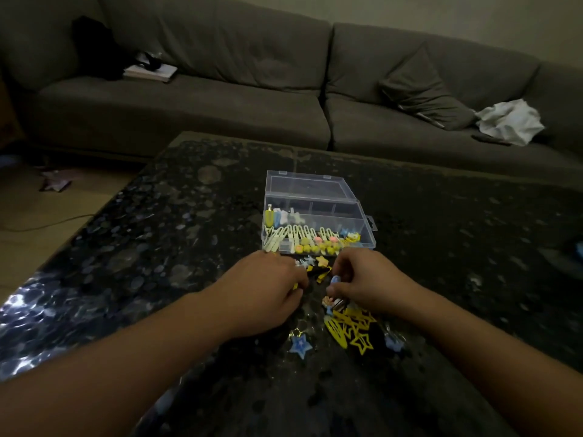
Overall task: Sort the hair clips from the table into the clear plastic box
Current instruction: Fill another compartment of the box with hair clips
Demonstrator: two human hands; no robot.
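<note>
The left hand (271, 288) lies knuckles-up with its fingers curled down onto loose clips; whether it pinches one I cannot tell. The right hand (369, 280), at three o'clock from it, has its fingers curled inward around a small blue-tipped clip (335, 280), seemingly a pinch, though blur leaves the hold uncertain.

Between the two hands sits a scatter of small star clips (318, 263), yellow and pale. At six o'clock from the right hand lies a pile of yellow star-outline clips (353, 329), with a blue star clip (299, 346) at seven o'clock, well apart from the pile. At twelve o'clock, just beyond the hands, stands the clear plastic box (366, 228), lid (304, 184) thrown open away from the person; its near compartment holds a row of pale snap clips (293, 238) and small flower-headed ones, the far-left compartment a few more.

My judgement: sorting is partway done, this is a pick-up step, and next each picked clip needs lifting over the box's near wall into a matching compartment.

The dark speckled glossy table (157, 247) reflects light. Beyond is a grey sofa (220, 99) bearing a cushion (426, 89), a white cloth (508, 121) and books (151, 72).
</note>
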